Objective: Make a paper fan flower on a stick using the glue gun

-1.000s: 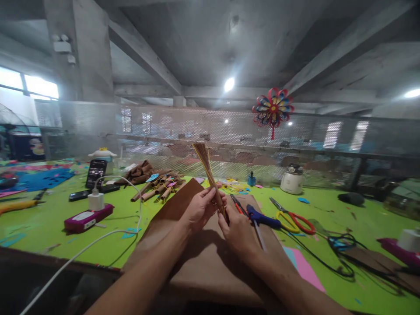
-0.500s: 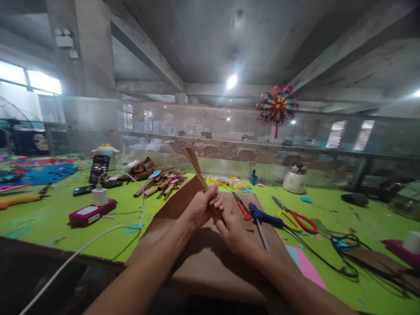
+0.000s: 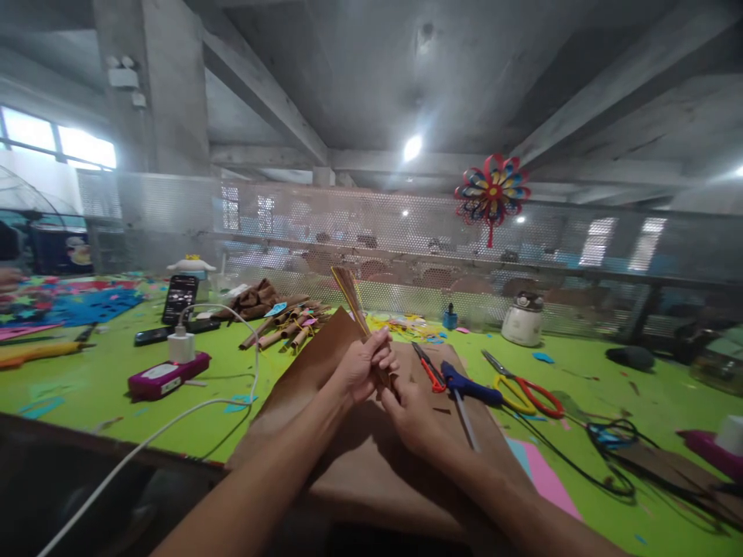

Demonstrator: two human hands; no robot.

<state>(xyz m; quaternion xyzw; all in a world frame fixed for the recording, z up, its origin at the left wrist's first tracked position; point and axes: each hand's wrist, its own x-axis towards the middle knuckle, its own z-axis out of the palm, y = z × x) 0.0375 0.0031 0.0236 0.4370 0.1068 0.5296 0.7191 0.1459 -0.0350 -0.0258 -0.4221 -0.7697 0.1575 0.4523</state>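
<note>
My left hand (image 3: 367, 363) is closed around the pleated brown paper (image 3: 349, 298), whose upper end fans out above my fist and shows a yellow edge. Lower down, my right hand (image 3: 411, 410) pinches the bottom of the same bundle, and its fingertips hide that end. Both hands are over a large sheet of brown paper (image 3: 418, 495), whose left part rises in a slanted flap. On the sheet's right side lie a red-handled utility knife (image 3: 429, 367) and a blue glue gun (image 3: 473, 384) with a glue stick.
Scissors (image 3: 525, 391) with yellow and red handles lie right of the glue gun. Rolled brown paper pieces (image 3: 290, 321) are heaped at the back left. A purple power strip (image 3: 168, 377) with a white cable stands left, near a phone (image 3: 179, 299). A white jar (image 3: 522, 321) stands at the back right.
The whole view has shifted slightly. Both hands keep their hold on the pleated paper, with only tiny finger movement. At the far left edge, part of another person's hand has come into view.
</note>
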